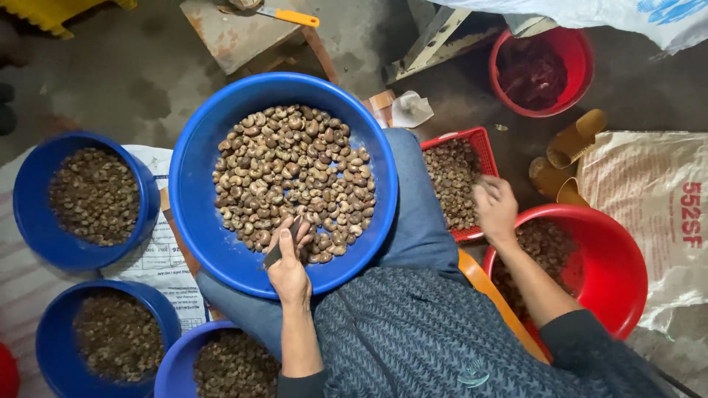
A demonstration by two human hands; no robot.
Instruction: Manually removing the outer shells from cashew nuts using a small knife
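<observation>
A big blue basin [199,169] rests on my lap, filled with brown-and-cream nuts [295,177]. My left hand [287,258] sits at the basin's near edge, fingers closed on a small dark knife-like tool, among the nuts. My right hand [494,206] reaches out to the right, over the edge of a red mesh crate [483,140] of darker nuts, next to a red basin [619,258]. Whether that hand holds a nut is not visible.
Three smaller blue basins of dark shells stand at left [29,199], lower left [51,324] and bottom [173,361]. A red bucket [579,59] stands at the back right, printed sacks [649,199] at right, and an orange-handled tool [291,16] on a low stool.
</observation>
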